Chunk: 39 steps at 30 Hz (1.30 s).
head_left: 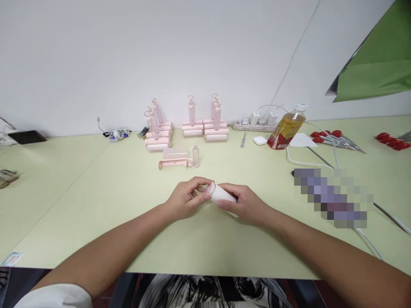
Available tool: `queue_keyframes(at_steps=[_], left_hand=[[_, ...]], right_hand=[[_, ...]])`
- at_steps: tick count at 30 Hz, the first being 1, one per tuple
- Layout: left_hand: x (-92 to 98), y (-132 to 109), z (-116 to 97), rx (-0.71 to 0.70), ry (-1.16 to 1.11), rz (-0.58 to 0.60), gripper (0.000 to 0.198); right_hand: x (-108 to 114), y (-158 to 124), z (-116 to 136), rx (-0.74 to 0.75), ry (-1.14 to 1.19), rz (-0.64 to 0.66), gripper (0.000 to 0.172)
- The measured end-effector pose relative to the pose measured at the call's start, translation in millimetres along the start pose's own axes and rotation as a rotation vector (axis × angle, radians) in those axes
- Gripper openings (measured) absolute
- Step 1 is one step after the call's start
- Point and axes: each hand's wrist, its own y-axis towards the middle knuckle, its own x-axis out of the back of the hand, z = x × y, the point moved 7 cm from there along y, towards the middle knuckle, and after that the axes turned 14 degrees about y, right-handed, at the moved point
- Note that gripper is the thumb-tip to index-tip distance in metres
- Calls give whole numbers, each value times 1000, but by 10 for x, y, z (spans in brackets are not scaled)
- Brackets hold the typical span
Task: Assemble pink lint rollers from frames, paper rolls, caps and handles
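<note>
A white cylinder [224, 196] with a pale pink end lies tilted between my two hands, above the near middle of the table. My right hand [245, 203] is wrapped round its body. The fingers and thumb of my left hand [189, 199] pinch the pink end. Beyond them on the table lie an open pink holder [173, 163], a pale pink cover [175, 153] and a small clear bottle [196, 156] standing upright.
Several pink cases [216, 135] with upright tubes stand near the wall. At the right are a power strip [255, 126], a drink bottle [287, 130], red-handled tools [336, 139], cables and a blurred purple object [329, 199]. A black phone [27, 137] lies at the far left.
</note>
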Motion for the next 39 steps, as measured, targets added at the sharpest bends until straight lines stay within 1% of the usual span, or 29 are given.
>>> queue_keyframes(at_steps=[5, 7, 10, 12, 14, 17, 18, 19, 22, 23, 24, 25, 27, 29, 30, 31, 33, 35, 37, 39], left_hand=[[2, 5, -23, -21, 9, 11, 42], [34, 7, -45, -41, 0, -27, 49], [123, -1, -86, -89, -28, -152, 66], [180, -17, -105, -101, -17, -245, 73], [229, -41, -117, -87, 21, -335, 77], [287, -89, -132, -26, 62, -460, 79], [266, -90, -155, -28, 66, -438, 80], [207, -77, -191, -52, 65, -359, 81], [-58, -64, -331, -182, 37, 9, 77], [-100, -73, -364, -219, 31, 76, 74], [-92, -75, -382, -244, 32, 81, 70], [-42, -67, -384, -261, 44, 36, 65], [124, -34, -338, -265, 123, -106, 56], [337, 22, -212, -191, 291, -262, 45], [442, 57, -127, -126, 412, -319, 38], [526, 97, -37, -58, 538, -339, 33], [646, 174, 143, 70, 746, -312, 30], [701, 228, 289, 165, 868, -249, 30], [695, 258, 363, 202, 930, -187, 32], [652, 275, 378, 194, 967, -138, 34]], right_hand=[[-3, -4, 0, 4, -6, 15, 41], [9, -6, 11, 17, -7, 7, 44], [58, -6, 20, 24, -17, -47, 44], [94, -4, 15, 13, -18, -90, 42], [115, -3, 10, 5, -15, -116, 41], [122, -5, 13, 3, -22, -129, 42], [122, -8, 18, 10, -26, -132, 42], [121, -11, 25, 19, -28, -134, 43], [111, -22, 39, 42, -30, -124, 43], [109, -25, 43, 49, -31, -120, 43], [109, -27, 44, 52, -29, -118, 43], [114, -29, 40, 49, -20, -122, 43], [134, -35, 16, 19, 17, -147, 48], [152, -46, -23, -37, 73, -174, 59], [155, -53, -37, -61, 101, -183, 65], [155, -60, -44, -80, 125, -189, 69], [142, -74, -41, -107, 163, -190, 72], [120, -85, -28, -127, 197, -185, 72], [97, -89, -13, -134, 232, -177, 71], [74, -86, -6, -136, 267, -165, 69]])
